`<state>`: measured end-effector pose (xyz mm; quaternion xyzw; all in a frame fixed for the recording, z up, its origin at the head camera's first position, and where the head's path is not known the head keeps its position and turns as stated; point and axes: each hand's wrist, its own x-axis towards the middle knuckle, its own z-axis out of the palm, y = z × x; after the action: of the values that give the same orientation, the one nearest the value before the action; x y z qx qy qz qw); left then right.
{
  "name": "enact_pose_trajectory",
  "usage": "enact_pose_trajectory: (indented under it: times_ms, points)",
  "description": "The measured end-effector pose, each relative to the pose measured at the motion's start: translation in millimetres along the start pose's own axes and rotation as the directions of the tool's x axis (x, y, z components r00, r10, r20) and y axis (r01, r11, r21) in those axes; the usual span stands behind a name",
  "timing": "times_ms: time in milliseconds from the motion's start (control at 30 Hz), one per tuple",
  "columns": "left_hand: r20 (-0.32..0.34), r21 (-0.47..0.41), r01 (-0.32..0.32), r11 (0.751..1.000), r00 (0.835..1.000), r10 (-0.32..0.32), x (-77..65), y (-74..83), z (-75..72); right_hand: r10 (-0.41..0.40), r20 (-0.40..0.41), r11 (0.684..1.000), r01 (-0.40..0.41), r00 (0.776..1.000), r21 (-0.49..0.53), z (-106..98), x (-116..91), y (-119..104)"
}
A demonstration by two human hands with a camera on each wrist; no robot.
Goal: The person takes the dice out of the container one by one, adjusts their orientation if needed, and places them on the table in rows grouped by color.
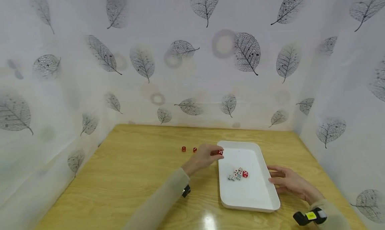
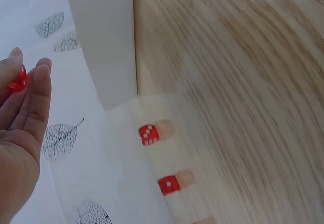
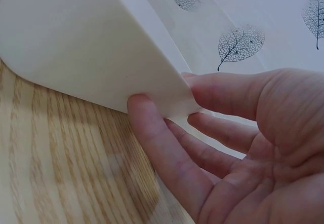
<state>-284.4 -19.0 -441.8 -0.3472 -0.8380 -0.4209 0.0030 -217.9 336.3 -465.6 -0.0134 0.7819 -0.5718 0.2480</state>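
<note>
My left hand (image 1: 202, 158) pinches a red die (image 1: 220, 152) between thumb and fingertips over the left edge of the white tray (image 1: 249, 198). The same die (image 2: 19, 80) shows at the left of the left wrist view. Inside the tray lie several small white dice (image 1: 234, 177) in a cluster, with a larger red die (image 1: 245, 174) beside them. My right hand (image 1: 290, 183) is at the tray's right side; its extended fingers (image 3: 152, 120) touch the outer wall in the right wrist view. Two more red dice (image 1: 183, 149) (image 1: 195, 149) sit on the table left of the tray.
The wooden table (image 1: 135, 176) extends to the left of the tray. Pale curtains (image 1: 192, 73) with a leaf print stand behind it and on both sides. Each wrist carries a dark strapped device (image 1: 309, 216).
</note>
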Motion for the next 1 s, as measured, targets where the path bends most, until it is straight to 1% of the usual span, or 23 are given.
enact_pose_trajectory:
  times_ms: [100, 167, 300, 367, 500, 567, 667, 767, 867, 1000]
  points:
    - [-0.030, -0.015, 0.011, 1.000, 0.999, -0.012, -3.6, -5.5, -5.4, 0.004, 0.002, 1.000, -0.004, 1.000, -0.005, 0, -2, 1]
    - [-0.044, -0.041, 0.013, 0.999, 0.999, -0.015, -6.2, -9.8, -9.3, -0.003, 0.008, 1.000, 0.003, 1.000, -0.005, 0, -3, 0]
    - [-0.072, -0.073, 0.003, 0.997, 0.997, -0.008, -11.6, -17.1, -19.6, -0.003, 0.005, 1.000, 0.003, 1.000, 0.003, 0, -2, -1]
    - [-0.072, -0.061, 0.014, 0.998, 0.997, -0.018, -14.3, -19.9, -25.3, 0.003, 0.001, 1.000, -0.003, 1.000, 0.006, 0, 0, -1]
    - [-0.059, -0.008, 0.051, 0.999, 0.997, -0.052, -17.3, -27.6, -36.7, -0.002, 0.006, 1.000, 0.002, 1.000, 0.016, 0, 1, 0]
    - [-0.063, 0.020, 0.067, 0.998, 0.996, -0.066, -19.7, -33.0, -41.6, -0.003, 0.009, 1.000, 0.002, 1.000, 0.019, 1, 0, 0]
    - [-0.071, 0.022, 0.080, 0.997, 0.994, -0.078, -24.1, -41.4, -48.5, 0.006, 0.004, 1.000, -0.006, 1.000, 0.018, 2, 0, -1]
    - [-0.075, 0.005, 0.085, 0.996, 0.994, -0.085, -26.9, -48.9, -54.4, 0.009, -0.004, 1.000, -0.009, 1.000, 0.012, 1, 1, -1]
    - [-0.099, 0.000, 0.103, 0.995, 0.990, -0.103, -29.3, -54.1, -59.9, 0.004, -0.004, 1.000, -0.004, 1.000, 0.009, 1, 1, -1]
    - [-0.141, 0.031, 0.145, 0.989, 0.980, -0.139, -34.3, -61.4, -66.9, 0.010, -0.007, 1.000, -0.010, 1.000, 0.005, 1, 0, -2]
